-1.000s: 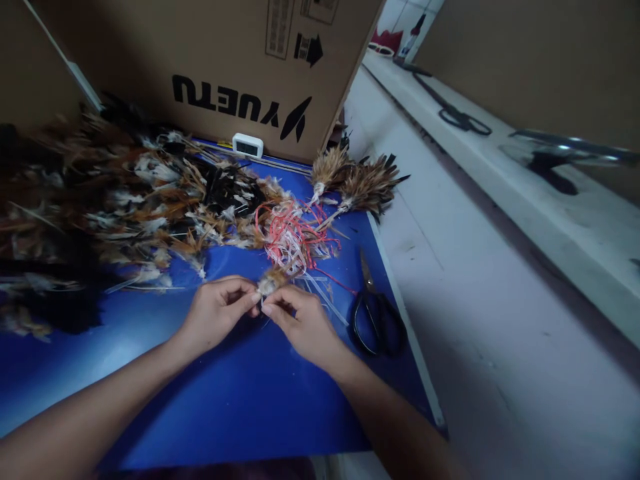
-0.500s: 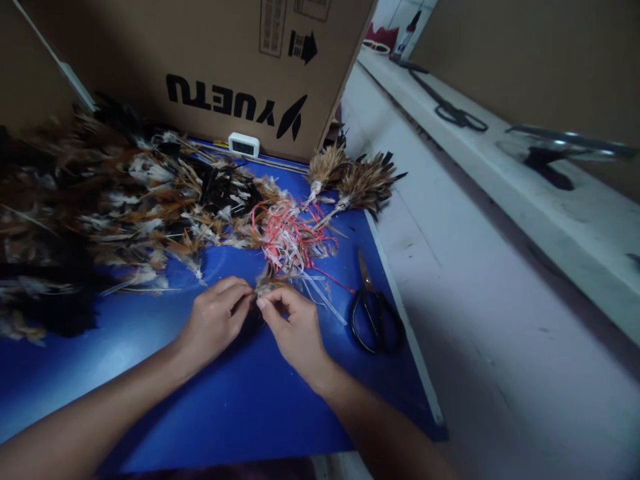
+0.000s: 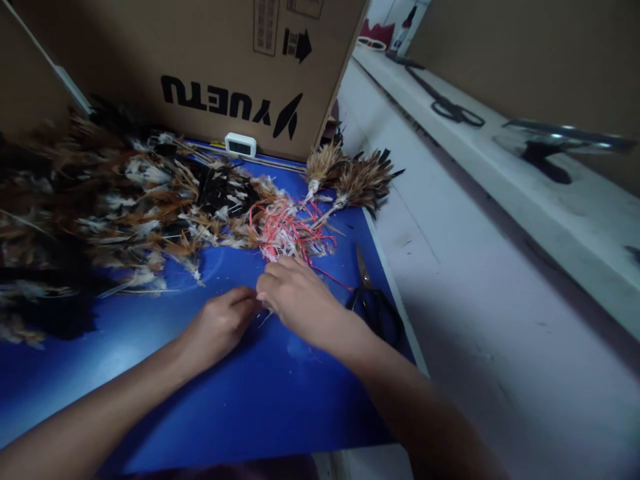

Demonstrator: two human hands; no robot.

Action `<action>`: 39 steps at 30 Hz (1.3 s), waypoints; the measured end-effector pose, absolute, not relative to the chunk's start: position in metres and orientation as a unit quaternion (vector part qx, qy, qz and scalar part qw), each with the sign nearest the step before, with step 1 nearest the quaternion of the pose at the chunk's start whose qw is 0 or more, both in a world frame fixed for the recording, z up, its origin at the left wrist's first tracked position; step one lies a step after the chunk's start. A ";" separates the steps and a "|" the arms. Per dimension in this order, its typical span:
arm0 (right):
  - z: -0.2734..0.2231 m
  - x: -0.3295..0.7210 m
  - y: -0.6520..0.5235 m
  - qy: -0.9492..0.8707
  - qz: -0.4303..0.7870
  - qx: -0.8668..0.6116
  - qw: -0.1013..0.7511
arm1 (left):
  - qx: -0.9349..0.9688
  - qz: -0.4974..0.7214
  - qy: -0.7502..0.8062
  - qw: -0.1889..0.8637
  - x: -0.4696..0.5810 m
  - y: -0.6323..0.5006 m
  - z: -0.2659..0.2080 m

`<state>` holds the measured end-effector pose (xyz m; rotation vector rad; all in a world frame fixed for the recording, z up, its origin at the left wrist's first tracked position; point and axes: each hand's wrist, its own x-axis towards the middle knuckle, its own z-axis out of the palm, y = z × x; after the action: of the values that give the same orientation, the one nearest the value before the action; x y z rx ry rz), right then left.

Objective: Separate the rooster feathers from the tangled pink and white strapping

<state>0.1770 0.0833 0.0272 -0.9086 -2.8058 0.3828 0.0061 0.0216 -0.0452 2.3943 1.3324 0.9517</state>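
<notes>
Above the blue tabletop (image 3: 200, 413), my left hand (image 3: 223, 327) is closed in a pinch, its fingertips meeting those of the other hand. My right hand (image 3: 295, 290) is turned palm down and curled over the same spot. Between them is a small feather bundle, now almost wholly hidden, with only thin quill ends (image 3: 266, 316) poking out below the right fingers. Just beyond the right hand lies a tangle of pink and white string (image 3: 287, 230). Black-handled scissors (image 3: 373, 303) rest to its right, partly covered by the forearm.
A large heap of brown, black and white feathers (image 3: 135, 207) fills the left and back. Two tied feather bunches (image 3: 363, 180) lie at the back right. Behind stand a small white digital display (image 3: 241, 145) and a cardboard box (image 3: 210, 47). A ledge (image 3: 480, 143) holds another pair of scissors (image 3: 457, 112).
My right hand has rolled over and moved slightly up, covering the feather tuft that showed between my fingers. My left hand stays nearly in place, still pinching. The view has shifted slightly.
</notes>
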 end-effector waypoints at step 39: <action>-0.046 0.161 0.060 -0.412 0.647 -0.445 0.462 | 0.334 0.463 0.503 0.649 0.004 0.033 -0.034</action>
<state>0.1611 0.0598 -0.0460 -1.0945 -1.0137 1.5910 0.0042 0.0326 -0.0343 0.7584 1.1443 1.0520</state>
